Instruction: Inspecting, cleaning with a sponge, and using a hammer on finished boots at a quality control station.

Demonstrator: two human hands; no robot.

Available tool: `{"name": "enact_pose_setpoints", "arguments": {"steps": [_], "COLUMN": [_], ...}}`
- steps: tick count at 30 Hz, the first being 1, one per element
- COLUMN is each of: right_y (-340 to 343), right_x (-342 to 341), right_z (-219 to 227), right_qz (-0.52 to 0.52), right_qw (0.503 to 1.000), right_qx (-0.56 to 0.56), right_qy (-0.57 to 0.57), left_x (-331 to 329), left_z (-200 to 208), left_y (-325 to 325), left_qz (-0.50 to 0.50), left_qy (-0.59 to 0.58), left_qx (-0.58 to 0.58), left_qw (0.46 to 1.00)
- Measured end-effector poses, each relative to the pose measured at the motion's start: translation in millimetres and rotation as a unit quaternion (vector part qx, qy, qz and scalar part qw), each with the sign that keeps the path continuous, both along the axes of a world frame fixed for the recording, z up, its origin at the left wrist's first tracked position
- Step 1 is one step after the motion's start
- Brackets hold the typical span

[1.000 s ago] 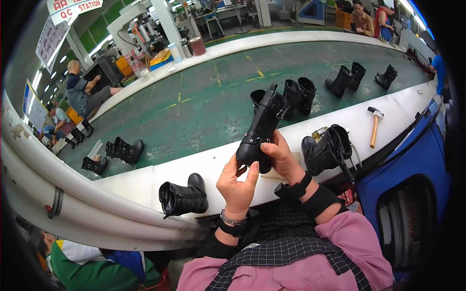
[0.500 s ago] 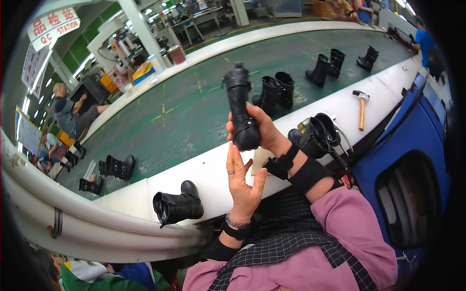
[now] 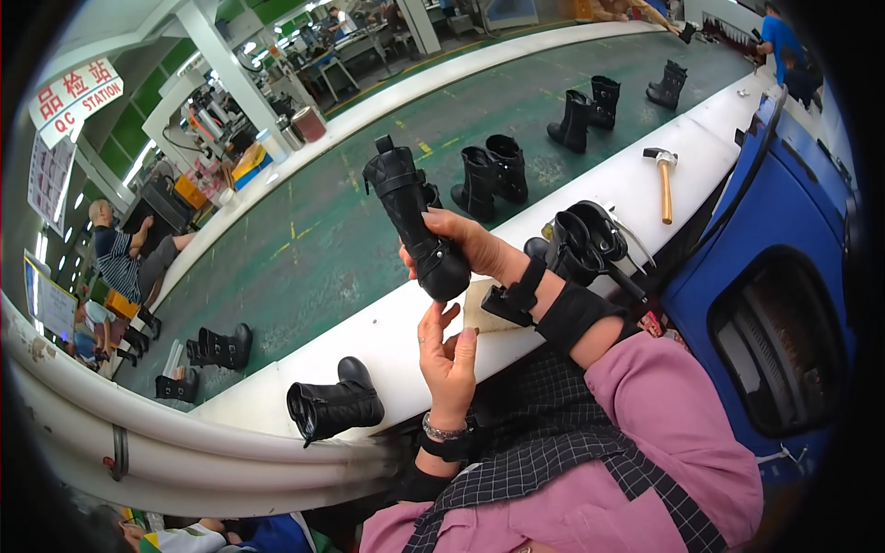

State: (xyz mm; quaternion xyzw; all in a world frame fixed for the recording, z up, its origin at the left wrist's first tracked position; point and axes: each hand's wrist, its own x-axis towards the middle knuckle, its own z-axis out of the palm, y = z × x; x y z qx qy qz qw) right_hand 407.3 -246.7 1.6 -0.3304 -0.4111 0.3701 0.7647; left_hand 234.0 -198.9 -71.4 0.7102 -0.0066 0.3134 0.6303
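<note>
My right hand (image 3: 466,244) grips a black leather ankle boot (image 3: 413,214) by its foot, raised above the white bench (image 3: 387,336), shaft tilted up and away. My left hand (image 3: 446,355) is open just below, holding nothing. The boot looks light, its shaft soft, its sole stiff: best held at the foot. A white rectangular sign with red characters (image 3: 74,97) hangs upper left.

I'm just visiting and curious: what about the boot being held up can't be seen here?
Head view only:
- Sole of the black boot: turned away, and covered by the right hand.
- Boot's far side: faces away.
- Left hand palm: turned from the camera.
</note>
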Motion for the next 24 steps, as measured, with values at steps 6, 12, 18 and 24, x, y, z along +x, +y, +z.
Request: {"name": "enact_pose_setpoints", "arguments": {"steps": [6, 12, 18, 24], "right_y": [-2, -2, -10, -32], "right_x": [-2, -4, -30, -104], "right_z": [-6, -11, -15, -56], "right_qz": [-0.016, 0.002, -0.062, -0.415], "right_qw": [1.000, 1.000, 0.991, 0.802], "right_qx": [-0.024, -0.011, -0.078, -0.023], "right_qy": [-0.009, -0.001, -0.088, -0.429], "left_x": [-1, 5, 12, 0], "left_z": [2, 0, -13, -50], "left_y": [1, 16, 38, 45], "left_qz": [-0.067, -0.168, -0.338, -0.164], "left_qy": [0.037, 0.112, 0.057, -0.024], "left_qx": [-0.177, -0.324, -0.504, -0.459], "left_qw": [0.981, 0.924, 0.793, 0.873]}}
